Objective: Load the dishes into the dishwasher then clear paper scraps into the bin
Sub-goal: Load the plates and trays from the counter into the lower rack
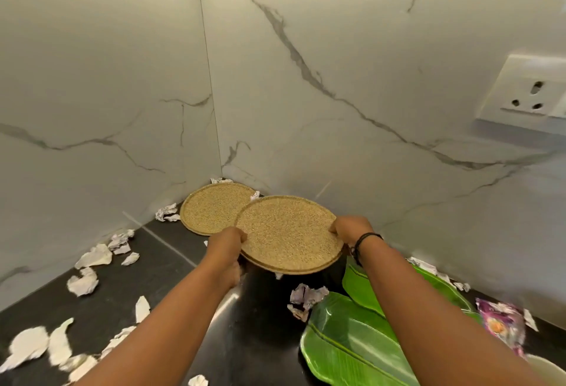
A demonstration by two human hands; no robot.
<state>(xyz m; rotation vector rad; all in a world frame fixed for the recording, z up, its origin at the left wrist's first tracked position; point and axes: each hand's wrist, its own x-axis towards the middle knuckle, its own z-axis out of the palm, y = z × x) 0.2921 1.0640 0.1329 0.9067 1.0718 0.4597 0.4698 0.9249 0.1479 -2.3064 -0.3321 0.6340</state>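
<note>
Head view:

- Left hand: clasped on the 8 o'clock rim of the held gold plate, fingers curled over the edge.
- Right hand: gripping the same plate at its 3 o'clock rim; a black cord band sits on the wrist.
- Held gold plate: round, textured, raised clear of the dark surface near frame centre; a double edge along its lower rim suggests two stacked plates, though I cannot tell for certain.
- Second gold plate: lies flat in the corner at 11 o'clock of the held one, partly covered by it.
- Leaf-shaped green plates: one at 5 o'clock of the held plate, another just beyond it, partly hidden by the right forearm.
- Paper scraps: white crumpled pieces scattered over the surface at 7 to 9 o'clock; one wad lies at 6 o'clock beside the green plates.
- Purple wrapper: crumpled, at 4 o'clock near the wall.
- Wall socket: white, at 2 o'clock on the marble wall.
</note>
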